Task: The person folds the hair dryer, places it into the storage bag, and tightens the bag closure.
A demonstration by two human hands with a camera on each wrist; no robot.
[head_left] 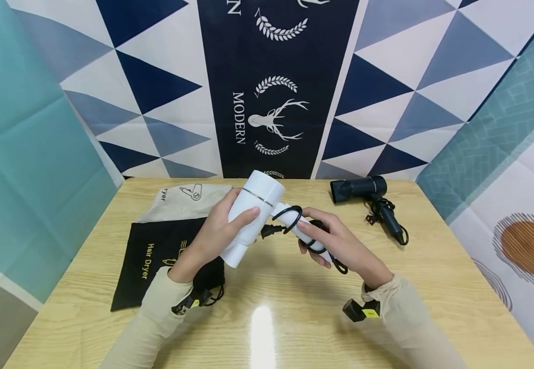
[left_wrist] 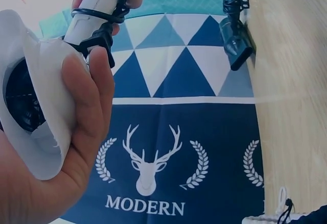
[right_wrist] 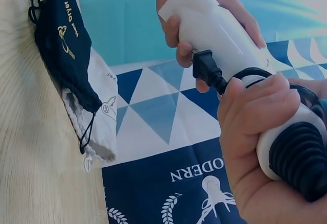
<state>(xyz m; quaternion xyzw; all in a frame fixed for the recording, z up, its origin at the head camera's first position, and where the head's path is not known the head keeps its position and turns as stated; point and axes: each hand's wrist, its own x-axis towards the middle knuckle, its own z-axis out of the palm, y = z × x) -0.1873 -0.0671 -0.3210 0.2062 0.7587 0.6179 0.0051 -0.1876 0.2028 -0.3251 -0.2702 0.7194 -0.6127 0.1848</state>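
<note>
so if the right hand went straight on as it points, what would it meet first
Likely the thin black cord looped round the white tubular handle, then the white cylindrical hair dryer barrel; depth is unclear.

Assessed as a screened-off indoor booth, exact type undetermined. Walled by a creased teal sheet (head_left: 22, 128) at nine o'clock, a deer-print hanging (head_left: 267, 92) at twelve, a patterned sheet (head_left: 493, 200) at three. Furnished with a wood-grain table (head_left: 294, 292).

In the head view, the left forearm (head_left: 151, 320) slants in from seven o'clock, the right forearm (head_left: 410, 312) from five. The left hand (head_left: 213, 230) grips at eight, the right hand (head_left: 336, 237) at four — thumbs (head_left: 247, 217) angled inward.
</note>
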